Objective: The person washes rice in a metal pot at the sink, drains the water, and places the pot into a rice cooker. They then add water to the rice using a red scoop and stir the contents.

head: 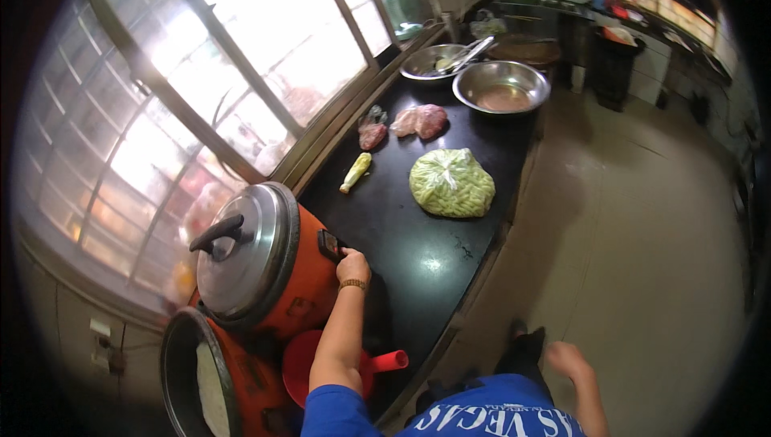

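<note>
My left hand (354,267) is at the black side fitting (329,246) of a large orange rice cooker (310,274), its fingertips touching the lower edge. Whether the fingers grip the fitting or only press it is hidden. The cooker's metal lid (253,256) with its black handle is on. Below my left forearm sits a red plastic dipper (385,362), partly covered by the arm. My right hand (569,360) hangs beside my body over the floor, its fingers blurred, with nothing visible in it. A second orange cooker (247,377) stands uncovered at lower left, pale contents inside.
Along the black countertop (397,244) lie a tied bag of pale green vegetable pieces (452,187), a yellow-green wrapped bundle (356,173) and bagged meat (429,122). Steel basins (503,87) stand beyond. A barred window (241,63) borders the left. A dark bin (614,69) stands at the back.
</note>
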The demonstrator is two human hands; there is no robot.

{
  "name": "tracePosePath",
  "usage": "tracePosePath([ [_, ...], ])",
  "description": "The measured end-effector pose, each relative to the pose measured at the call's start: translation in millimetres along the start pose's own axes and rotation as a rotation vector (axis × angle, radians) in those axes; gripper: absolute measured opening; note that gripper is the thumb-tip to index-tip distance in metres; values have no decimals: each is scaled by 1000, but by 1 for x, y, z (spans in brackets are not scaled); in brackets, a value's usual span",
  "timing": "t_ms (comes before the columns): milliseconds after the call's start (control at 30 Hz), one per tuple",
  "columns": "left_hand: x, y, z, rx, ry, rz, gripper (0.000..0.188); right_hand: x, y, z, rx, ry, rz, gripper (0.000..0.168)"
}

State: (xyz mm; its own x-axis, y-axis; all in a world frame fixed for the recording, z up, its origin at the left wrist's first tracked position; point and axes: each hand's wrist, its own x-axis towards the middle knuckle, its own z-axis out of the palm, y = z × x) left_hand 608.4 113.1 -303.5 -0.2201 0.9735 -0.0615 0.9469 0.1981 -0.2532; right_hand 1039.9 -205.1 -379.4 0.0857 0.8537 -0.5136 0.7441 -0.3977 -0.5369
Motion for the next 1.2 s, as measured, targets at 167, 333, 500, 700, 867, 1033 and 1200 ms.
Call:
tracePosePath([
  [167, -9, 2, -14, -95, -120, -113, 73, 124, -75, -70, 23, -15, -461, 31],
  [333, -39, -12, -52, -419, -154, -87, 72, 157, -207, -71, 281, -705, -560, 36],
  [500, -125, -19, -116, -715, 125, 30, 58, 135, -291, 6, 496, -1469, -23, 66],
  [700, -253, -51, -93, -961, 676, -325, 47, 96, -353, 82, 479, -1891, 190, 62],
  [867, -316, -59, -33, -1224, 1043, -826, 31, 66, -355, 89, 430, -1682, 103, 24],
  [1033, -320, -59, -29, -1261, 1247, -995, 27, 93, -328, 10, 441, -1686, -59, 17],
  [1200, -272, 12, -72, -1303, 1048, -914, 26, 123, -263, -130, 737, -1594, -62, 27],
])
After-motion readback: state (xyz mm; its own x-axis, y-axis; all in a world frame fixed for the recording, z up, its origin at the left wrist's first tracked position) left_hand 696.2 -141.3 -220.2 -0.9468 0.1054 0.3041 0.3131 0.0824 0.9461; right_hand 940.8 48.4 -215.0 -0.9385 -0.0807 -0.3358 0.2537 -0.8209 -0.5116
